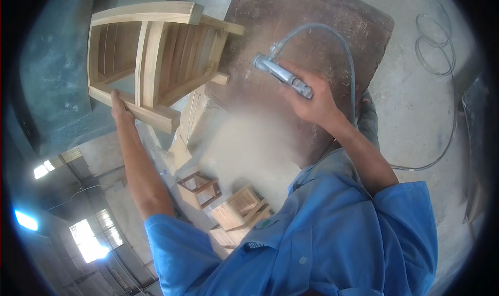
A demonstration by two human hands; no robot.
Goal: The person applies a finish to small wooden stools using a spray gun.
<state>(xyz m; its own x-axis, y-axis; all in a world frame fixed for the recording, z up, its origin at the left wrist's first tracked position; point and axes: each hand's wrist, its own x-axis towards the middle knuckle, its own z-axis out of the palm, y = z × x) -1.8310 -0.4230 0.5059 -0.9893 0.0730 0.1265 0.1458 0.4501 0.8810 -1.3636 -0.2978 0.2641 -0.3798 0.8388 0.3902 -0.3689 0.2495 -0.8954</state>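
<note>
My left hand [120, 107] is closed around the lower rail of an unpainted, slatted wooden chair frame [152, 62]. The frame is raised and tilted, with its legs pointing right. In my right hand [314, 95] is a silver metal spray gun [283, 76], my fingers wrapped round its body. A thin grey air hose [343, 38] joins it through a fitting and loops down past my forearm. A pale cloud of mist or dust [249, 140] hangs below and left of the gun. The gun and the frame are apart.
A worn brown board [312, 10] lies behind the gun. Smaller wooden frames [200, 191] and slatted wooden pieces [239, 207] stand on the floor beyond the cloud. A coiled hose [435, 38] lies on the concrete at right. A bluish panel [57, 88] is at left.
</note>
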